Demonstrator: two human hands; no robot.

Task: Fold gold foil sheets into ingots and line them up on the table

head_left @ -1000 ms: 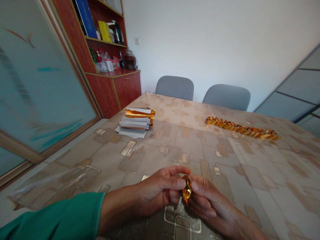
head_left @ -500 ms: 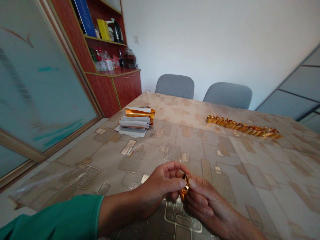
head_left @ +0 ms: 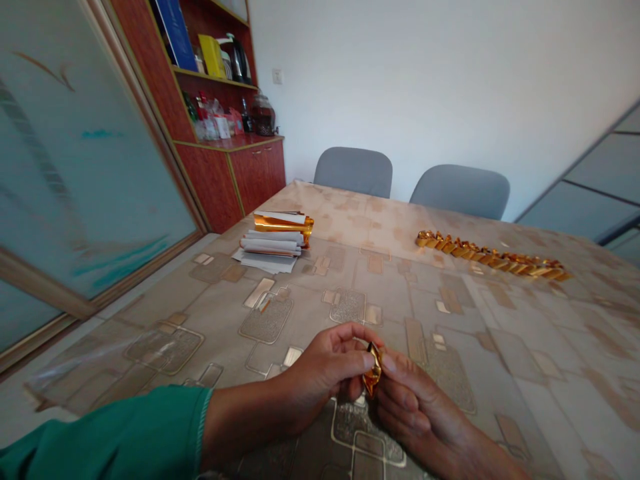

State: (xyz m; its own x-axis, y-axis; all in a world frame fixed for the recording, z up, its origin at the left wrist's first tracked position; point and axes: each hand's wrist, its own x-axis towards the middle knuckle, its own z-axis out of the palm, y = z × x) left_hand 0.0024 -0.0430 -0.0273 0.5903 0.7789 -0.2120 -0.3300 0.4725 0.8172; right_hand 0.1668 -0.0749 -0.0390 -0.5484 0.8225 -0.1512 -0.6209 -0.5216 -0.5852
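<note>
A small folded piece of shiny gold foil paper (head_left: 372, 373) is pinched between both hands above the near part of the table. My left hand (head_left: 333, 363) grips its left side, thumb in front and fingers curled behind. From the right, my right hand (head_left: 415, 400) holds the other side between thumb and fingers. Parts of the foil are hidden by the fingertips. At the back right, a row of folded gold foil pieces (head_left: 493, 257) lies nested together. A stack of gold foil sheets with white backs (head_left: 273, 243) rests at the back left.
The table (head_left: 320, 303) has a patterned, clear-covered cloth. Two grey chairs (head_left: 353, 172) stand at its far side against the wall. A red-brown cabinet (head_left: 255, 170) with bottles and a kettle is at the back left, beside a frosted glass door (head_left: 85, 153).
The view has shifted slightly. Both hands stay on the gold foil piece, which has turned a little and shows more of its folded face.
</note>
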